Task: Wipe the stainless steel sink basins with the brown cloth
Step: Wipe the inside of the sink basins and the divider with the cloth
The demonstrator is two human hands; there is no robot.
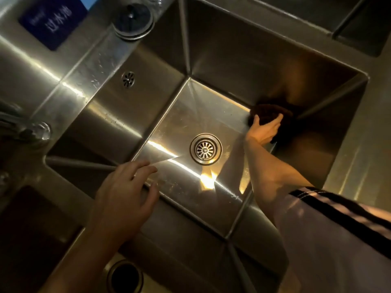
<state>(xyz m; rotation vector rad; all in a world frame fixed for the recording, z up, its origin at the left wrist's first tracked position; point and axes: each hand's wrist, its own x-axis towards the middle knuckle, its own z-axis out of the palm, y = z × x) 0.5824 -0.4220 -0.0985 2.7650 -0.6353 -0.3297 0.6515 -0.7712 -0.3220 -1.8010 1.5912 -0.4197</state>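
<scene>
**Brown cloth pressed into the far-right corner of the basin**

The steel desk (25, 85) fills the view, lit in warm streaks. Its big square sink basin (211, 66) sits at centre, holding a round drain strainer (205, 149) in the floor. At 3 o'clock from the drain, the brown cloth (270, 112) lies bunched where floor meets wall, and the right hand (264, 130) presses on it, grip spread over the cloth with thumb and fingers clamping its edge. The striped sleeve (338, 225) enters from 4 o'clock. The left hand (127, 193) rests on the basin's rim at 8 o'clock, fingers loosely spread, holding nothing. A blue sign (53, 20) sits at 11 o'clock, a round plug (133, 20) beside it, and a small overflow grille (128, 79) below.
</scene>
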